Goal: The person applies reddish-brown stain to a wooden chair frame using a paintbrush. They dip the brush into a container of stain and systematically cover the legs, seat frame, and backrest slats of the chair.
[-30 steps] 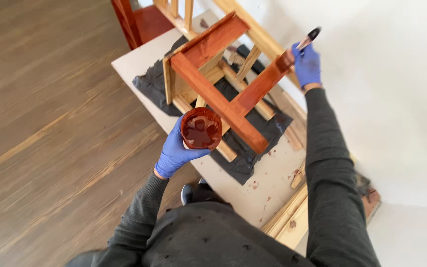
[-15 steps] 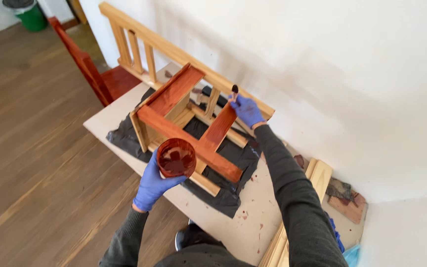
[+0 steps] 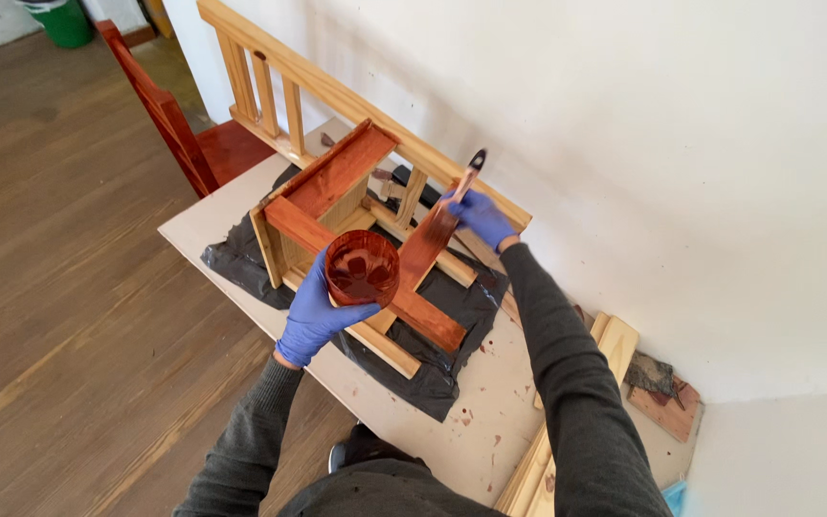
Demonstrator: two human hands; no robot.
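A small wooden frame (image 3: 337,182), partly coated in red-brown stain, lies on black plastic sheeting (image 3: 241,260) atop a pale board (image 3: 490,412). My left hand (image 3: 316,311), in a blue glove, holds a round cup of red-brown stain (image 3: 362,268) just above the frame's near rail. My right hand (image 3: 480,216), also gloved, grips a paintbrush (image 3: 454,203) whose handle points up and away; its bristles rest on a stained cross rail (image 3: 428,244).
A bare wooden railing section (image 3: 279,81) leans against the white wall behind the frame. A red-stained piece (image 3: 160,110) stands at the left. Loose wood strips (image 3: 614,340) and a rag lie at the right. A green bucket (image 3: 61,21) sits far left on the wood floor.
The view has pulled back and steadied. My left hand has raised the cup slightly toward the frame. My right hand has tilted the brush so its handle sticks up.
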